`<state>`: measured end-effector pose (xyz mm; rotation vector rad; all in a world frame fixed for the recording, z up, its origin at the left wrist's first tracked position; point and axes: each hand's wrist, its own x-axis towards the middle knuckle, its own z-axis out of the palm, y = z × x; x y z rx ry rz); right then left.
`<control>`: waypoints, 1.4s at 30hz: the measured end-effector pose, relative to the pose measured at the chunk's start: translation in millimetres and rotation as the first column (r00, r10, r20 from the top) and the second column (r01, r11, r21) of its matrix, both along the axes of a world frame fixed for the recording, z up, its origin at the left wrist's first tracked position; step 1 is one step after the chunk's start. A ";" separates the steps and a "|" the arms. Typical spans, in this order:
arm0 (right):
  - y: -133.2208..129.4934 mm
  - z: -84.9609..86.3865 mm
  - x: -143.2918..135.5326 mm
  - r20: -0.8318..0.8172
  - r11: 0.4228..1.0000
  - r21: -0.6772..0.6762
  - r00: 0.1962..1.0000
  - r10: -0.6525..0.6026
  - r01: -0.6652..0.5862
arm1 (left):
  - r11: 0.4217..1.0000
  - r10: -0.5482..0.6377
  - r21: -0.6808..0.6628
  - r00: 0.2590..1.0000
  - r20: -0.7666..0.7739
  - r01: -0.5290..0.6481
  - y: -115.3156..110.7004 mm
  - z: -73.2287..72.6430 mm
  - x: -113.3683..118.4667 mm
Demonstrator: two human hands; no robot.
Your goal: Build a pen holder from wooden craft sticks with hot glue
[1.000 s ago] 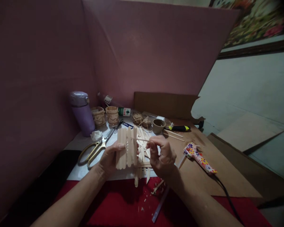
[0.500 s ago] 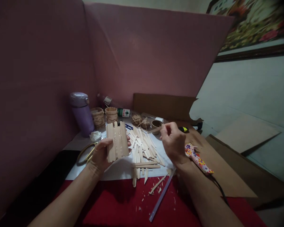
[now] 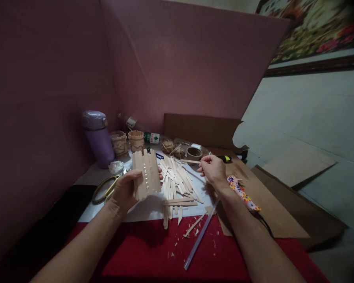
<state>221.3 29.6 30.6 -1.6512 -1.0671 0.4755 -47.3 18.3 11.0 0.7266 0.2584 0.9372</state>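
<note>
My left hand [image 3: 126, 188] is closed round a panel of craft sticks [image 3: 150, 177] set side by side, holding it tilted up over the table. Shiny dots of what looks like glue run down its middle. In a pinch, my right hand [image 3: 212, 169] grips one end of a single craft stick [image 3: 191, 161], which points left toward the panel but stays apart from it. Between and beyond the hands lies a loose pile of craft sticks [image 3: 177, 179]. To the right of my right wrist rests a flower-patterned glue gun [image 3: 243, 193] with a black cord.
Left are gold-handled scissors [image 3: 102, 189], crumpled tissue [image 3: 116, 167] and a purple bottle [image 3: 98, 141]. Behind stand two wooden cups [image 3: 136, 140], twine [image 3: 172, 148] and a tape roll [image 3: 194, 153]. A clear glue stick [image 3: 200, 236] lies among shavings on red cloth [image 3: 135, 251]. Cardboard [image 3: 271, 208] lies right.
My right hand has lowered and turned, so the craft stick in it now shows more plainly, pointing left. My left hand keeps the panel nearly in place. The view has shifted slightly.
</note>
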 end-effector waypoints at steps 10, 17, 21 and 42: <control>-5.5 -12.9 7.7 0.280 0.979 -0.202 0.956 0.086 -0.029 | 0.999 -0.031 0.030 0.998 -0.050 0.032 2.6 -2.9 -1.0; -14.6 -2.9 -2.3 0.449 0.962 -0.262 0.873 0.192 -0.077 | 0.998 -0.046 0.031 0.998 -0.036 0.047 1.7 -4.5 -0.1; -31.4 22.6 -35.3 0.486 0.938 -0.027 0.816 0.314 -0.345 | 0.996 -0.079 0.029 0.996 -0.045 0.080 1.2 -6.7 1.7; -23.5 39.3 -76.9 0.224 0.615 0.297 0.679 0.699 -0.731 | 0.986 -0.120 0.102 0.985 -0.124 0.133 -11.3 -0.5 17.8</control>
